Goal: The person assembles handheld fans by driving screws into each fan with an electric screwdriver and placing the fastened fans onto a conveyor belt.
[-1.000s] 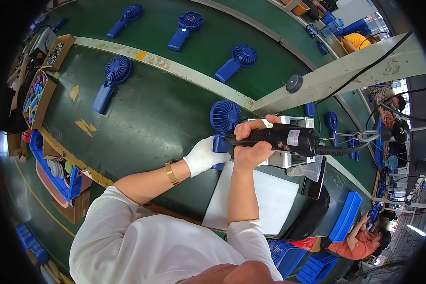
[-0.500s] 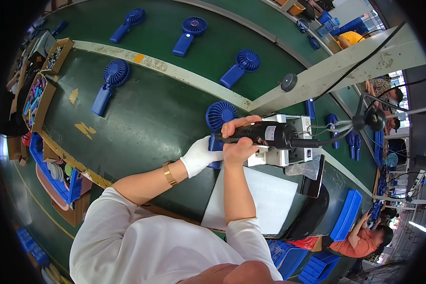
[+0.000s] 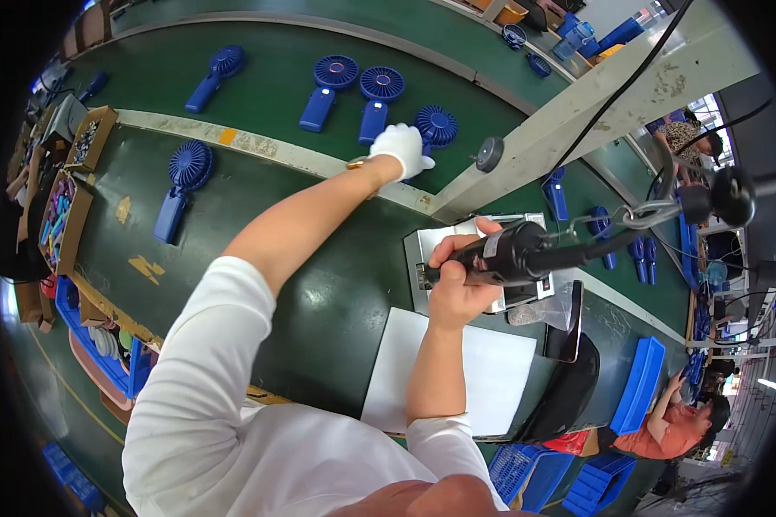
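Observation:
My left hand, in a white glove, reaches far over the green belt. Its fingers are closed around the handle of a blue handheld fan, most of which the glove hides; the round head shows beyond. Beside that hand lies another blue fan with a copper-coloured ring. My bare right hand grips a black electric screwdriver, hung from above by a cord and wire hook. The tool is tilted sideways over a white and metal fixture, partly covering it.
More fans lie on the belt, and one fan rests on the dark green bench. A white foam sheet lies before the fixture. A slanted metal post rises at right. Cartons of small parts stand left; a co-worker sits far right.
My left hand has left the fan near the screwdriver and moved far forward to a fan on the belt. A ringed fan now lies there too. The screwdriver has shifted slightly right.

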`<state>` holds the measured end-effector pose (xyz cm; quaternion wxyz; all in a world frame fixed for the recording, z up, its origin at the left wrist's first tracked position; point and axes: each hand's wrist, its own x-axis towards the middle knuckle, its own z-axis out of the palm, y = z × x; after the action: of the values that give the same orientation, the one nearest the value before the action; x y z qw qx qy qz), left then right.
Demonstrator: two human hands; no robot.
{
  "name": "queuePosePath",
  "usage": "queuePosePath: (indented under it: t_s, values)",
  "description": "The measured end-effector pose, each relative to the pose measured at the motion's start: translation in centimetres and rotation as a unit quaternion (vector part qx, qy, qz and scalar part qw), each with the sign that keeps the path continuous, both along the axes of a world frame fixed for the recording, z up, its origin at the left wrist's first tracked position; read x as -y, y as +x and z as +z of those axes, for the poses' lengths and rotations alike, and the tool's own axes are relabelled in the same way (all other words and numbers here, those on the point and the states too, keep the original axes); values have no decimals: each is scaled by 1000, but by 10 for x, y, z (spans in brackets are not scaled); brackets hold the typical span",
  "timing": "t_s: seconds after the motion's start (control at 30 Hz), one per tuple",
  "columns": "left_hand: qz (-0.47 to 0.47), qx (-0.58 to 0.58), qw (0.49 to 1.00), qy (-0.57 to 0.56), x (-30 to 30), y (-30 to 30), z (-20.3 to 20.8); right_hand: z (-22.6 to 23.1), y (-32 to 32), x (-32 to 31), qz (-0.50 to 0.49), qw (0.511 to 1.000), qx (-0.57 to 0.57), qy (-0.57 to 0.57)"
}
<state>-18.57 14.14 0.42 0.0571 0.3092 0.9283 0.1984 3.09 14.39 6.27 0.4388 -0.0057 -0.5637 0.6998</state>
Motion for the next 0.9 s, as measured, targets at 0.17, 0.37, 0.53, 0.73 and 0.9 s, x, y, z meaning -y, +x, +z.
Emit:
queuePosePath:
  t_s: [0.17, 0.37, 0.53, 0.73, 0.9]
  values:
    - [46, 54, 991, 110, -17, 5, -5, 1, -2, 1, 18, 1000, -5, -15]
    - [23, 297, 873, 387, 78, 74, 16, -2, -8, -1, 18, 998, 64, 4]
    - [58, 633, 620, 460, 142, 148, -13, -4, -11, 11, 48, 996, 48, -51]
    - [94, 670, 556, 484, 147, 173, -12, -5, -14, 21, 65, 993, 50, -84]
    - [103, 663, 556, 491, 146, 173, -14, -7, -17, 23, 58, 994, 46, -85]
